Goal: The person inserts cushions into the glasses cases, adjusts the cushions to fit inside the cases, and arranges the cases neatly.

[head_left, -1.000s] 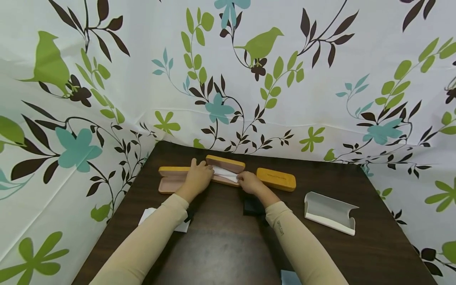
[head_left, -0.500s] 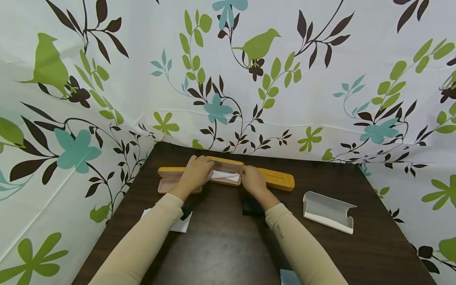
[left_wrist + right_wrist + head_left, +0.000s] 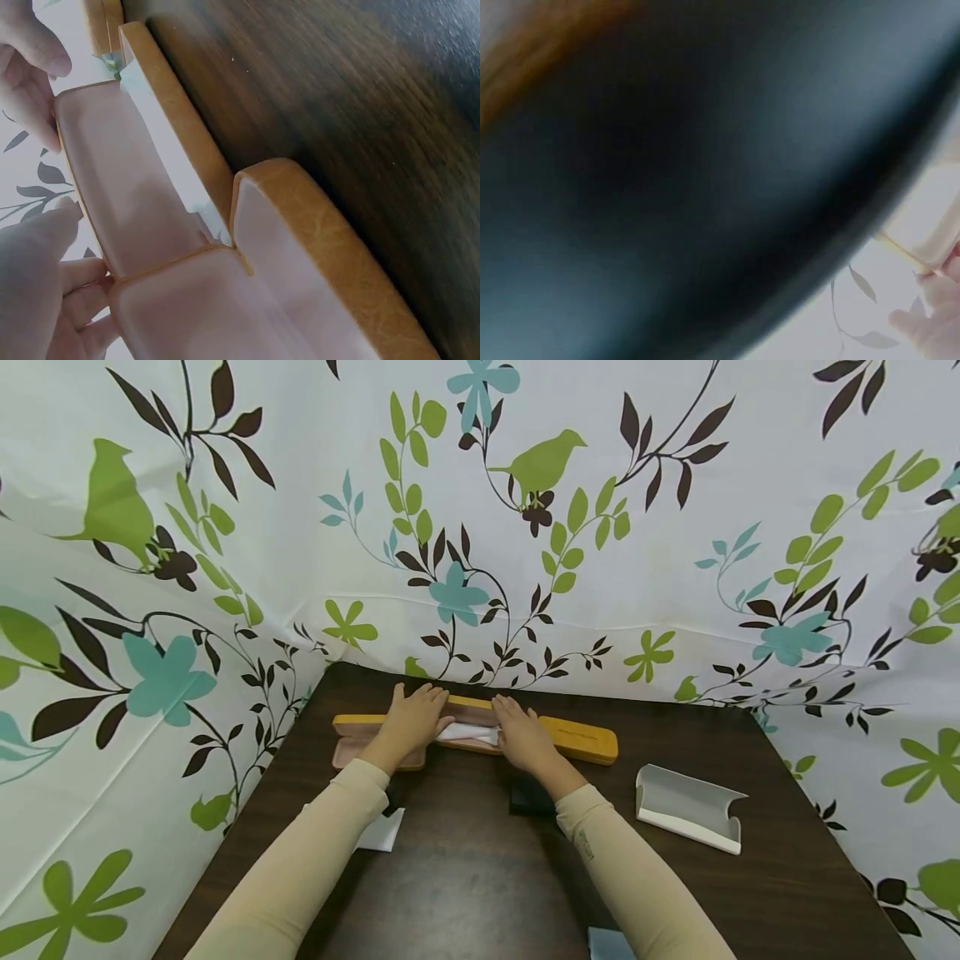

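Observation:
An orange glasses case (image 3: 474, 703) with a pink lining stands with its lid up at the back of the table. Folded white cloth (image 3: 467, 732) lies inside it. My left hand (image 3: 411, 723) is at the case's left end, its fingers reaching up to the lid. At the right end, my right hand (image 3: 522, 733) touches the lid with extended fingers. In the left wrist view, both hands' fingertips are at the outer edge of the raised lid (image 3: 127, 172). A second open case (image 3: 347, 752) sits directly left, partly behind my left hand. The right wrist view is mostly blocked by something dark and blurred.
To the right lies a shut orange case (image 3: 581, 740). An open white box-like piece (image 3: 688, 807) stands farther right. A black object (image 3: 529, 795) is beside my right wrist, white cloth or paper (image 3: 381, 832) under my left forearm, and a blue-grey piece (image 3: 609, 944) at the near edge.
My right hand has let go of the white cloth, which now lies lower inside the case. Both hands have shifted to the raised lid, and their fingers have straightened.

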A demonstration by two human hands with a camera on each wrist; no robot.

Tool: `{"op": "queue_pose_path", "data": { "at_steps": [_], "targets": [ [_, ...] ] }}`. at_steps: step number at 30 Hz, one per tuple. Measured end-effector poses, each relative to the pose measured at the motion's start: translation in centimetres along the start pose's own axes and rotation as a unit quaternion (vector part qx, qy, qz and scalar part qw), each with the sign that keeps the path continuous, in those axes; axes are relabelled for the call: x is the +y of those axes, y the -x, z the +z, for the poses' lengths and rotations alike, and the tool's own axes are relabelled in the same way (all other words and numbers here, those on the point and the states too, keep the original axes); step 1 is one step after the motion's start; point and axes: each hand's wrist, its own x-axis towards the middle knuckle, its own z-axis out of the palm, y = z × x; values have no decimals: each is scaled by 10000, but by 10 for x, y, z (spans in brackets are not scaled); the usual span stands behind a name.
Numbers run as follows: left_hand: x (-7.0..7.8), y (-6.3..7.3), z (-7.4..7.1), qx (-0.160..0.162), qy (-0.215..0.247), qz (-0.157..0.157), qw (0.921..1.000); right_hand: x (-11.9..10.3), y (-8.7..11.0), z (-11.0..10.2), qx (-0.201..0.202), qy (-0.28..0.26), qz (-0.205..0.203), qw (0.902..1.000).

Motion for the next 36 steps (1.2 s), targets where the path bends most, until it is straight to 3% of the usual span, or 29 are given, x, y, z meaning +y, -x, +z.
{"op": "queue_pose_path", "data": {
  "at_steps": [6, 14, 22, 26, 31, 36],
  "targets": [
    [7, 9, -5, 220, -22, 94, 9997, -6, 4, 0, 183, 484, -11, 9987],
    [16, 29, -8, -81, -141, 103, 9998, -10, 15, 2, 299, 841, -145, 9959],
    [22, 37, -9, 32, -223, 81, 9997, -14, 24, 2, 452, 1284, -287, 9903],
    [25, 38, -8, 39, -232, 174, 9996, -17, 30, 6, 312, 1548, -373, 9868],
    [26, 40, -2, -39, -329, 263, 9991, -18, 38, 9, 43, 1525, -425, 9874],
    [28, 41, -1, 179, -371, 359, 9985, -15, 42, 6, 80, 1167, -405, 9923]
  ]
}}
